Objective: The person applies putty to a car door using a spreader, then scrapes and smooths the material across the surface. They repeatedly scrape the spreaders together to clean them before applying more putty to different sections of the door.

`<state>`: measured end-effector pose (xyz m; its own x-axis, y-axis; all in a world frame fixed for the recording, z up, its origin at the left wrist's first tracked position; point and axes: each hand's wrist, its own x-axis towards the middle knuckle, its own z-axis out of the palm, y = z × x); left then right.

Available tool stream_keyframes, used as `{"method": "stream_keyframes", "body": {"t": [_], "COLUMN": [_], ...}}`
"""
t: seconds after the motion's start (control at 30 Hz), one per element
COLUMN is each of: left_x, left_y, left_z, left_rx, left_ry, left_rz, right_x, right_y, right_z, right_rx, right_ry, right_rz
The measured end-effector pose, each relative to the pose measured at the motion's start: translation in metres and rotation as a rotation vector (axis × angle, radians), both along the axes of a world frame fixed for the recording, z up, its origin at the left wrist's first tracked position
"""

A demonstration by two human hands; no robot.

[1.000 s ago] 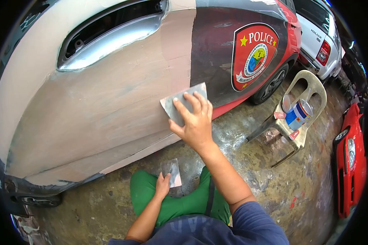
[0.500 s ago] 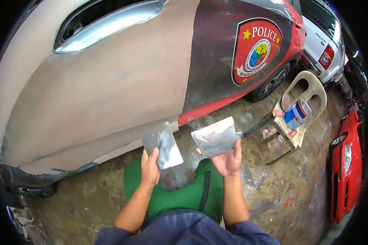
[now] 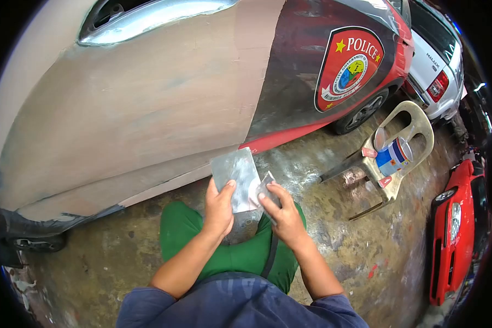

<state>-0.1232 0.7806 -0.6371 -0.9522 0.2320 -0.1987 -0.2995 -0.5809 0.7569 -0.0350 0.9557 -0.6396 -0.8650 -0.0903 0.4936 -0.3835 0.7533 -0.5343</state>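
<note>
My left hand point(image 3: 218, 210) grips a flat metal putty spreader point(image 3: 235, 174) with its thumb on the face, which carries pale grey smears. In my right hand point(image 3: 286, 216) is a second putty spreader point(image 3: 265, 185), turned steeply with my fingers across it. Its edge meets the lower right part of the left one. Both hands are above my green trousers point(image 3: 229, 262). Ahead of them is the side of a car point(image 3: 158, 104), coated in beige and grey with sanded-looking patches.
Right of me, a plastic chair point(image 3: 402, 177) carries a blue and white can point(image 3: 393, 156) and a round lid point(image 3: 379, 138). A red police emblem point(image 3: 351, 68) marks the car's dark rear panel. A white vehicle point(image 3: 429, 60) and a red car point(image 3: 456, 235) stand farther right.
My right hand has turned its spreader from flat to steep and brought it left against the other one. My left hand has shifted slightly right and up. The view has shifted a little.
</note>
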Motion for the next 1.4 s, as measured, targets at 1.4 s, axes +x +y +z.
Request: {"method": "stream_keyframes", "body": {"t": [1.4], "left_x": [0.02], "left_y": [-0.085], "left_z": [-0.239], "left_rx": [-0.747], "left_ry": [0.018], "left_rz": [-0.143], "right_x": [-0.195], "right_y": [-0.012], "right_z": [0.203], "right_rx": [0.29], "right_ry": [0.704], "right_rz": [-0.359]}}
